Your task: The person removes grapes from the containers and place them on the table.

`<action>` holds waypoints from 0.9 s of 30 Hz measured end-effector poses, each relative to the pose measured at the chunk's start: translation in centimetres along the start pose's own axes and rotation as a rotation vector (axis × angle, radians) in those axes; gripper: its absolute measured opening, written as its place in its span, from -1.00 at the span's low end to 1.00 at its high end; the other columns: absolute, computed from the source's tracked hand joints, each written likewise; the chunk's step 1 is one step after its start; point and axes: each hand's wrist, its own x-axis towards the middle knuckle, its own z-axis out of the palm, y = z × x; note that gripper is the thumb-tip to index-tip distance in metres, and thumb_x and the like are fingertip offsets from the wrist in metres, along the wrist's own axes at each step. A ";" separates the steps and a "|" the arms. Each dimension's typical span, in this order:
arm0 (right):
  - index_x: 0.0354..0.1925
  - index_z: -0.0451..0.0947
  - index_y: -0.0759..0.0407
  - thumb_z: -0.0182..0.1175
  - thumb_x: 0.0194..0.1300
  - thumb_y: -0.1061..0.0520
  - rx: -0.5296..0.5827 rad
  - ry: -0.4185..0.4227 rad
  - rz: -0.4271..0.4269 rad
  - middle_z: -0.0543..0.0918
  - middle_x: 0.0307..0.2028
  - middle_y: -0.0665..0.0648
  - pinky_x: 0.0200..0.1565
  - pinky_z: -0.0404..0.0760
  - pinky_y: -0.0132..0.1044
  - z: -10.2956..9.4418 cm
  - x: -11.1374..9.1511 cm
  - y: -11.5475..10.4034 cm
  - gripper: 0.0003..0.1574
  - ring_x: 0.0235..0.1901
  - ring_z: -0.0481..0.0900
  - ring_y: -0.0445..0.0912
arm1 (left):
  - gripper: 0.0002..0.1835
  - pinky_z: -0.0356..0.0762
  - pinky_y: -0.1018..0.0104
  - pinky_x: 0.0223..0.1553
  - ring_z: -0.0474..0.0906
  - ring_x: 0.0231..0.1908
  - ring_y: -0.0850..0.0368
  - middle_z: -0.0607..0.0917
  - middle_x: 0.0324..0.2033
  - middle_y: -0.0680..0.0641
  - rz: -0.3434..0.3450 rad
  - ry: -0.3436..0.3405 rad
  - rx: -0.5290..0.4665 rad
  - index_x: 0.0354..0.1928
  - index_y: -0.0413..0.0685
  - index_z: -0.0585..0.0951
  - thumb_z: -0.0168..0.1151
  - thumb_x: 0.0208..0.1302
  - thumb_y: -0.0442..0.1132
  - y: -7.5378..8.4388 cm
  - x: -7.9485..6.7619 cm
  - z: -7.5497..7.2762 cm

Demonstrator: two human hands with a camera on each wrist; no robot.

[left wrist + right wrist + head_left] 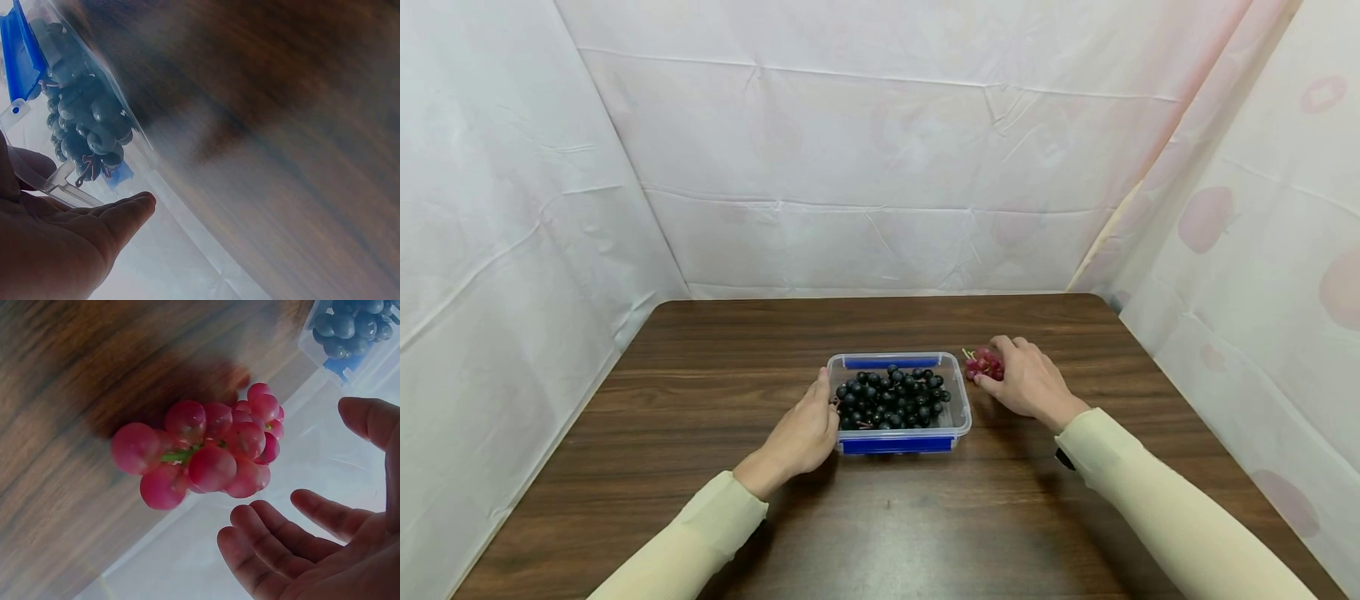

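The table (887,525) is cut off below. The box (895,446) holds black grapes (891,402), stems mostly hidden; the left hand (801,432), fingers straight, covers its left end. The right hand (1028,382), fingers wide, partly hides red grapes (983,364) just right of the box.

I read the box (898,434) as clear, glossy plastic, its clips (895,447) smooth blue plastic. Black grapes (891,400): smooth, shiny. Red grapes (212,469): smooth, glossy, slightly see-through. Table (887,517): dark wood grain, smooth, soft sheen. Sheeting (880,142): thin, creased; I can't tell plastic from cloth. Sleeves (1187,508): matt cloth.
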 end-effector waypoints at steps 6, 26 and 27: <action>0.34 0.42 0.26 0.35 0.31 -0.20 0.026 -0.008 0.021 0.57 0.09 0.37 -0.04 0.56 0.22 -0.5 0.0 -0.4 -0.16 0.02 0.55 0.27 | -0.26 0.20 -0.15 0.45 0.08 0.52 -0.23 0.01 0.57 -0.38 0.000 -0.002 -0.004 0.60 -0.32 -0.26 -0.21 0.59 -0.22 0.0 0.0 0.0; 0.30 0.49 0.17 0.34 0.33 -0.14 0.114 0.050 -0.089 0.63 0.03 0.27 -0.10 0.60 0.10 -0.9 -0.1 -2.3 -0.30 -0.07 0.57 0.10 | -0.26 0.20 -0.14 0.45 0.08 0.52 -0.21 0.00 0.57 -0.36 -0.004 -0.002 -0.003 0.60 -0.31 -0.26 -0.22 0.60 -0.22 0.1 0.0 0.0; 0.30 0.49 0.15 0.34 0.33 -0.14 0.116 0.050 -0.091 0.63 0.01 0.25 -0.10 0.60 0.08 -0.9 -0.1 -2.4 -0.30 -0.08 0.56 0.08 | -0.27 0.20 -0.14 0.45 0.08 0.52 -0.22 0.00 0.57 -0.37 -0.004 -0.003 -0.003 0.60 -0.32 -0.25 -0.22 0.60 -0.22 0.1 0.0 0.0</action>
